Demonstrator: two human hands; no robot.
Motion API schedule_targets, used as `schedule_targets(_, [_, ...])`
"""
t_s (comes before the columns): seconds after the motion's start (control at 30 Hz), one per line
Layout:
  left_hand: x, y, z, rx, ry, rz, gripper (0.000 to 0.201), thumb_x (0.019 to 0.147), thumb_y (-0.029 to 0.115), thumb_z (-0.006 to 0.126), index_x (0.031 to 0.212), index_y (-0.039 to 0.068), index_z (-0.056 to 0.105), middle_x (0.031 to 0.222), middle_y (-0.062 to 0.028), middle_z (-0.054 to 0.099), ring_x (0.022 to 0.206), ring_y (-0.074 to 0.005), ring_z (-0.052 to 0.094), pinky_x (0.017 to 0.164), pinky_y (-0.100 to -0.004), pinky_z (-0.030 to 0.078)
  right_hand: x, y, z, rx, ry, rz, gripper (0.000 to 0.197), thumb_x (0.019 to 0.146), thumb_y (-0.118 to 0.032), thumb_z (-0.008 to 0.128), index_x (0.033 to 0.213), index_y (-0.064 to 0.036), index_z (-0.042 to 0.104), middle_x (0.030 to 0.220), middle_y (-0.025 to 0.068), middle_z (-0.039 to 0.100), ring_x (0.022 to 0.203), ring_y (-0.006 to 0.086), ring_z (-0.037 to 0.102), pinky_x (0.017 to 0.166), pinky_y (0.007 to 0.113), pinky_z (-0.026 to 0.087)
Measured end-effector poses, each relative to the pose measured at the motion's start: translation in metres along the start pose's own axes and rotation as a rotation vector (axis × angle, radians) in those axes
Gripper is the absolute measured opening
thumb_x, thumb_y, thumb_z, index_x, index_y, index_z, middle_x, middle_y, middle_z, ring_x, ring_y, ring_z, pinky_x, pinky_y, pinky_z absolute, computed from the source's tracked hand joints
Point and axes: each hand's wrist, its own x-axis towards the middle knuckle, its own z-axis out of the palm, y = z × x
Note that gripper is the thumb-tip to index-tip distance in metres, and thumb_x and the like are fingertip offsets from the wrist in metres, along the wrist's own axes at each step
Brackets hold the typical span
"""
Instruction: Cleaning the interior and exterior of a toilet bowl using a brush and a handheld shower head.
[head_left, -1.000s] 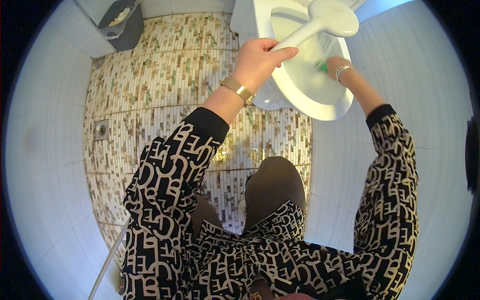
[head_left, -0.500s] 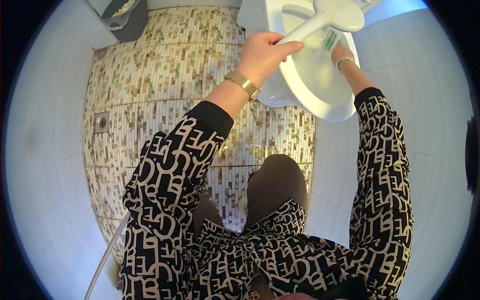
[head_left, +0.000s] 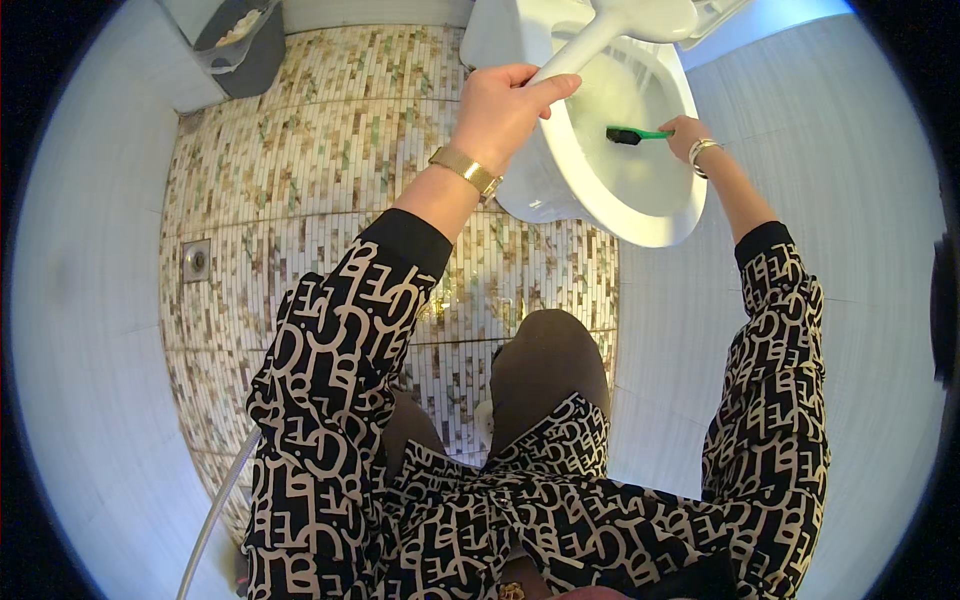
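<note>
A white shower head (head_left: 648, 18) is gripped by its handle in my left hand (head_left: 500, 115), over the far part of a white toilet bowl (head_left: 655, 230). Thin streaks of water run from it into the bowl. Inside the right rim, my right hand (head_left: 688, 136) is closed on the green handle of a small brush (head_left: 640, 134). The brush's black bristle head points left, over the middle of the bowl. Its handle end is hidden in my fingers. Part of the far rim is covered by the shower head.
A grey trash bin (head_left: 245, 50) with a liner stands at the far left. A square floor drain (head_left: 197, 261) is set in the mosaic-tiled floor (head_left: 300, 180). A pale hose (head_left: 213, 520) runs down the lower left. Light tiled walls close in both sides, the right one (head_left: 800, 140) beside the toilet.
My right hand has drawn the brush out of the water streaks and nearer to me, turning its head left. My left hand still holds the shower head; the view has shifted slightly.
</note>
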Motion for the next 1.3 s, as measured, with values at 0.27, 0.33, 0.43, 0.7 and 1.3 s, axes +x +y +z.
schedule_targets(0.27, [-0.001,-0.005,0.009,-0.031,-0.035,-0.027,0.029,0.077,0.028,0.073,0.088,0.002,0.065,0.064,0.0022,0.054,0.042,-0.0035,0.037,0.038,-0.0197,0.025,0.062,-0.006,0.004,-0.08,0.05,0.254,0.027,0.085,-0.02,0.053,0.099,-0.0016,0.066,0.104,0.0159,0.065,0.093,0.0317,0.063,0.08,0.038,0.051])
schedule_targets(0.33, [-0.002,-0.003,0.01,-0.034,-0.012,-0.042,0.03,0.077,0.029,0.073,0.088,0.002,0.065,0.064,0.002,0.054,0.042,-0.0035,0.038,0.038,-0.0195,0.025,0.071,-0.019,0.009,-0.315,-0.026,0.07,0.029,0.084,-0.026,0.055,0.098,-0.0017,0.066,0.103,0.016,0.065,0.092,0.0314,0.064,0.079,0.039,0.052])
schedule_targets(0.43, [-0.008,-0.006,-0.005,-0.004,0.002,-0.059,0.031,0.077,0.03,0.074,0.089,0.003,0.065,0.064,0.0018,0.054,0.042,-0.0035,0.038,0.038,-0.0192,0.026,0.077,-0.109,0.014,-0.408,0.155,-0.117,0.032,0.081,-0.03,0.061,0.095,-0.0018,0.067,0.099,0.0153,0.066,0.09,0.0302,0.064,0.076,0.038,0.052])
schedule_targets(0.7, [-0.007,0.004,0.011,-0.052,-0.021,-0.018,0.032,0.077,0.03,0.074,0.091,0.003,0.066,0.065,0.0018,0.055,0.043,-0.0037,0.039,0.038,-0.0188,0.027,0.06,-0.136,0.03,0.222,0.164,-0.121,0.025,0.077,-0.027,0.066,0.081,-0.0028,0.068,0.085,0.015,0.067,0.076,0.0293,0.066,0.071,0.036,0.052])
schedule_targets(1.3, [-0.003,-0.004,0.018,-0.111,-0.034,-0.05,0.031,0.077,0.028,0.073,0.091,0.002,0.065,0.066,0.0007,0.056,0.041,-0.0035,0.039,0.039,-0.0198,0.026,0.016,-0.099,0.059,-0.154,-0.018,-0.155,0.022,0.082,-0.012,0.05,0.087,0.0018,0.066,0.09,0.0218,0.066,0.084,0.0339,0.065,0.072,0.04,0.052])
